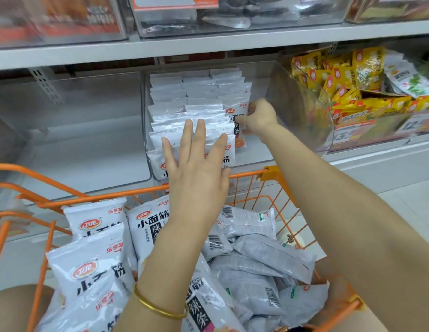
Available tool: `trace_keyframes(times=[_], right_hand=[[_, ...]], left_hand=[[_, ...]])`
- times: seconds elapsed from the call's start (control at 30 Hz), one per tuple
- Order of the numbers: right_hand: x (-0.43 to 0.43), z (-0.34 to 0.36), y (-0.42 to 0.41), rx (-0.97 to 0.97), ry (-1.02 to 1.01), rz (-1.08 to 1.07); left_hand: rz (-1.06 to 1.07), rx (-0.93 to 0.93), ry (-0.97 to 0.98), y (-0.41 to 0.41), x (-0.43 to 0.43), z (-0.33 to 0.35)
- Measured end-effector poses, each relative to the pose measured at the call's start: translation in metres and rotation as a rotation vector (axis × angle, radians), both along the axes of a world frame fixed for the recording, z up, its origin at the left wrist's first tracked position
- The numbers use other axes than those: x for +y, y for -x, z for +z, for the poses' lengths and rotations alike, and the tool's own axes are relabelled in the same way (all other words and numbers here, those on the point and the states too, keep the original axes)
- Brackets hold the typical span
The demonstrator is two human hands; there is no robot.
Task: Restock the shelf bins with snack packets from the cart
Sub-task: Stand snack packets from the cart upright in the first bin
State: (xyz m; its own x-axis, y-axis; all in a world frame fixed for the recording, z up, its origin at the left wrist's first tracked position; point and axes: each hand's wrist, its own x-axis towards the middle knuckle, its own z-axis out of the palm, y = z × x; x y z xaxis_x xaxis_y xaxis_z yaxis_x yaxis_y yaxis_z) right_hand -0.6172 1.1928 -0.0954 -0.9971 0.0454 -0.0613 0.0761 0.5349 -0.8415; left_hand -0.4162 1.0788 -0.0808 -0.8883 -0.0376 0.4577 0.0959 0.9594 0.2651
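Rows (199, 92) are braced by the left hand (196, 168), fingers spread; the packet (238, 111) pinched by the right hand (260, 116) should be seated upright.

I see my left hand (196, 168) flat, its straight fingers (188, 137) pressed against the white packets (194, 101) standing in the clear bin (302, 104). Just right of those fingertips, my right hand (261, 116) pinches the end packet (237, 116) upright. Below my wrists, the orange cart (247, 174) holds loose packets (256, 259).
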Motion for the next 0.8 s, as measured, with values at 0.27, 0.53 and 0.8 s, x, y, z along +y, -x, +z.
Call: trace_keyframes(times=[0.27, 0.53, 0.8], right_hand=[[0.01, 0.029, -0.037, 0.13, -0.151, -0.053], [0.036, 0.05, -0.166, -0.046, -0.28, 0.569], [0.022, -0.035, -0.18, -0.143, -0.95, 0.789]], left_hand=[[-0.014, 0.047, -0.039, -0.001, -0.001, 0.002], [-0.078, 0.186, -0.137, -0.001, 0.006, -0.001], [-0.16, 0.288, -0.134, -0.005, 0.011, -0.007]])
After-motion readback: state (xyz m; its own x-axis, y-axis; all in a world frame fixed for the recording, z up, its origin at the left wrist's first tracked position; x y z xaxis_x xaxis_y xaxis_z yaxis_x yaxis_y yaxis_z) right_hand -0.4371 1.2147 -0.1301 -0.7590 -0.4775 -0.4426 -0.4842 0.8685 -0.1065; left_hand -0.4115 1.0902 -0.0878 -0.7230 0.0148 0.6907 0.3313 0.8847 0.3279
